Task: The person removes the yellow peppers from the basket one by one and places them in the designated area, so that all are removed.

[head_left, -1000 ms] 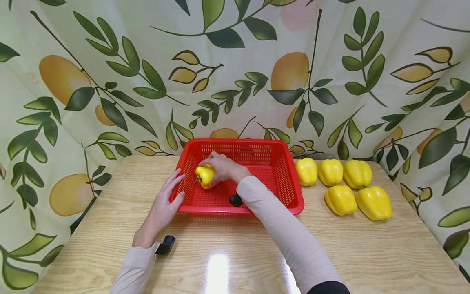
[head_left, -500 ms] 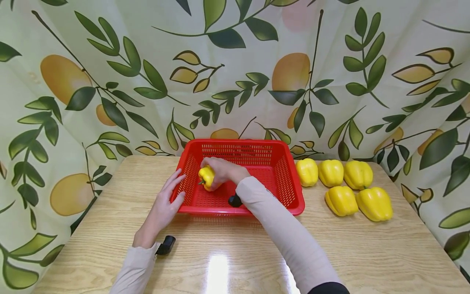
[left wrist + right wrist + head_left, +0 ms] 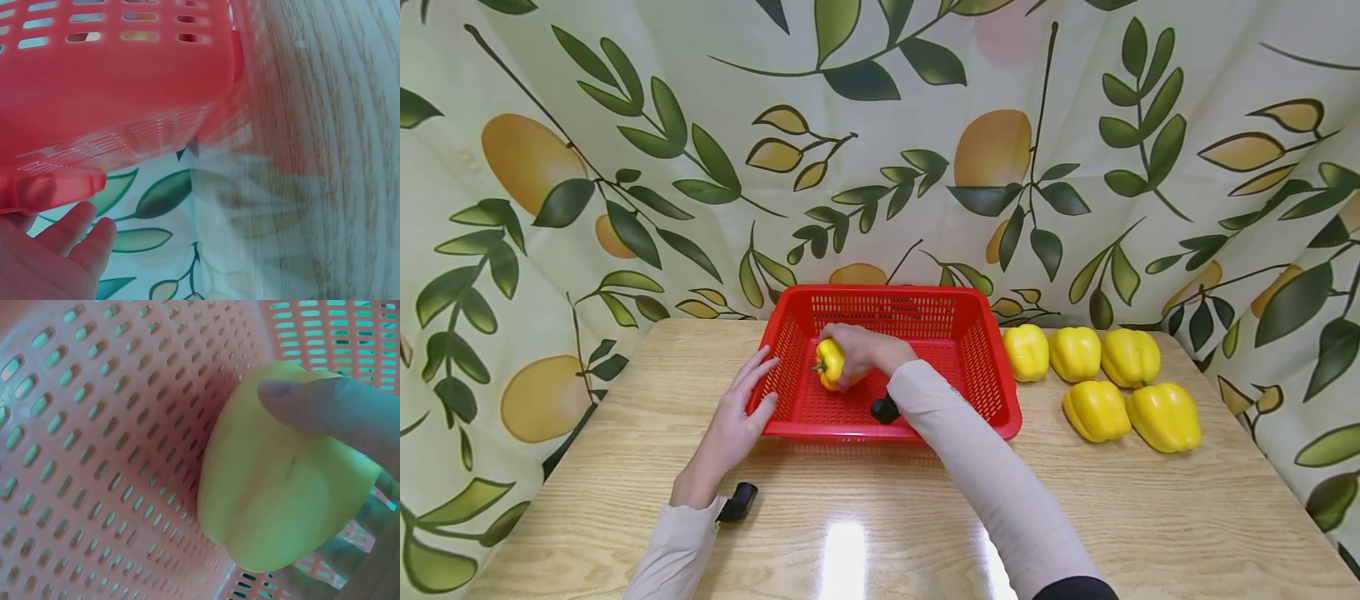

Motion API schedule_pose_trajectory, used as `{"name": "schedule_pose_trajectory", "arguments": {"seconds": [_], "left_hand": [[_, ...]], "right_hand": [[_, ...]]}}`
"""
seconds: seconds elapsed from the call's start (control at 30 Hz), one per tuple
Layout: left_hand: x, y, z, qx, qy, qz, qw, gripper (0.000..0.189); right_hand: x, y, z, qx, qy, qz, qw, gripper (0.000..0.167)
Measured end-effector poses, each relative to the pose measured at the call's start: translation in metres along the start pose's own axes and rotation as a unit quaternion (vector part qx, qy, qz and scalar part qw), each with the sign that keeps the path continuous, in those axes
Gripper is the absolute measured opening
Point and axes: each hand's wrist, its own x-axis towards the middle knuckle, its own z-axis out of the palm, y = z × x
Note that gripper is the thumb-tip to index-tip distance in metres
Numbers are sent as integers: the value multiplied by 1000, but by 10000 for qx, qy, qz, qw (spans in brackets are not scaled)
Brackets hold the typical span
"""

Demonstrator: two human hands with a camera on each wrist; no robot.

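Observation:
A yellow bell pepper [image 3: 828, 367] with a green stem is inside the red plastic basket [image 3: 835, 430], towards its left half. My right hand [image 3: 867, 350] grips it from the right. In the right wrist view the thumb lies across the smooth side of the pepper [image 3: 275, 494] and the other fingers curl round beneath. Perforated walls of the basket [image 3: 112, 425] surround it there. My left hand [image 3: 739, 423] rests at the basket's left rim with fingers extended. The left wrist view has the fingers of this hand [image 3: 72, 244] right by the rim.
Several more yellow bell peppers [image 3: 1094, 411] lie in two rows on the wooden table [image 3: 805, 533], right of the basket. A curtain with a leaf and fruit print [image 3: 880, 125] hangs behind the table. A black device [image 3: 739, 502] sits at the left wrist.
My right hand has shifted the bell pepper slightly to the right within the basket, away from the left wall. The left hand has stayed at the rim.

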Motion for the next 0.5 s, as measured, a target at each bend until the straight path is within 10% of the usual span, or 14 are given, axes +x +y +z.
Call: {"name": "schedule_pose_trajectory", "arguments": {"seconds": [0.5], "left_hand": [[-1,3,0,61,-44,23,10000,51]], "right_hand": [[-12,11,-17,383,362,-407,9978,69]]}}
